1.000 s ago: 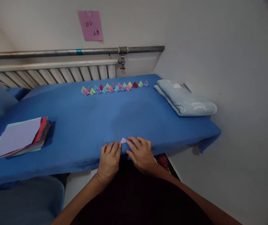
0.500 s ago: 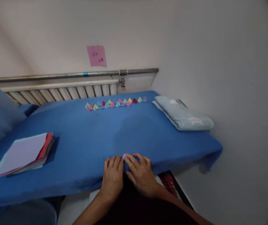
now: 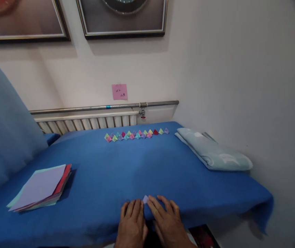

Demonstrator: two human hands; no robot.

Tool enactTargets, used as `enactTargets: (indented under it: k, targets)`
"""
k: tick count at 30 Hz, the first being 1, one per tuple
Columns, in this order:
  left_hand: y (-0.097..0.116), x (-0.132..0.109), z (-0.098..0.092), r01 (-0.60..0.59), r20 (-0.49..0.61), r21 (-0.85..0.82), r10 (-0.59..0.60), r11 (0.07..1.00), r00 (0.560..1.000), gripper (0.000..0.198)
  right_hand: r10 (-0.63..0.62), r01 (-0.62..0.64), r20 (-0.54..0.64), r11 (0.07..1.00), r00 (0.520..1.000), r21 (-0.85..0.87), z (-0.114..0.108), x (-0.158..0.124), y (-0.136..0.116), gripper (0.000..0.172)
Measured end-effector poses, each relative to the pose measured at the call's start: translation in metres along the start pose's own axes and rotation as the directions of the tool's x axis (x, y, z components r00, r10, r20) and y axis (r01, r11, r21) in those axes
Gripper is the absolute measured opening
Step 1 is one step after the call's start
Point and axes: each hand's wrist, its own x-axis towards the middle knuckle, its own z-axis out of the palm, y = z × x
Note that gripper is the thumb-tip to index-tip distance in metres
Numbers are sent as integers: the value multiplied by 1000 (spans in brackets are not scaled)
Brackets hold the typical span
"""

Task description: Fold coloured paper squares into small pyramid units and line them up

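My left hand [image 3: 133, 224] and my right hand [image 3: 168, 222] lie side by side at the near edge of the blue-covered table [image 3: 111, 172]. Their fingers press flat on a small lilac folded paper piece [image 3: 145, 198], of which only a corner shows between the fingertips. A stack of coloured paper sheets [image 3: 42, 186], lilac on top, lies at the left. A row of several small folded paper shapes [image 3: 136, 134] in mixed colours stands along the far side.
A folded light-blue cloth [image 3: 214, 153] rests at the right end of the table. A radiator [image 3: 85, 123] and a metal pipe [image 3: 106, 107] run behind. A pink note [image 3: 119, 91] and framed pictures [image 3: 123, 17] hang on the wall. A blue cushion [image 3: 2, 137] leans at left.
The view has tilted upward, so the hands now sit at the bottom edge and the framed pictures have come into sight. The hands stay pressed on the small paper piece.
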Motion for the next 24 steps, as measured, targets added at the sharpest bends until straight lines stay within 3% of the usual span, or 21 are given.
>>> enactTargets:
  k: [4, 10, 13, 15, 18, 21, 24]
  targets:
    - [0, 3, 1, 26, -20, -26, -27, 999, 999, 31, -13, 14, -42, 1000, 999, 11, 10, 0, 1, 63]
    - [-13, 2, 5, -113, -116, -31, 109, 993, 987, 25, -48, 90, -347, 991, 937, 104, 44, -3, 8, 39]
    - [-14, 2, 2, -123, -82, -132, 113, 984, 990, 25, -66, 150, -412, 973, 909, 175, 38, 1, 7, 27]
    - [-11, 3, -3, -116, -37, -206, 111, 972, 993, 27, -97, 200, -393, 952, 914, 231, 21, 5, 6, 24]
    - [-9, 8, -12, -101, 30, -287, 114, 952, 993, 26, -128, 187, -200, 930, 971, 316, -6, 12, 4, 25]
    - [-15, 24, -16, -51, 140, -342, 105, 938, 985, 21, -30, 86, -151, 922, 988, 377, -20, 21, 5, 22]
    - [-29, 47, -7, 16, 345, -369, 121, 929, 931, 19, 67, -14, -115, 913, 991, 408, -20, 34, 12, 20]
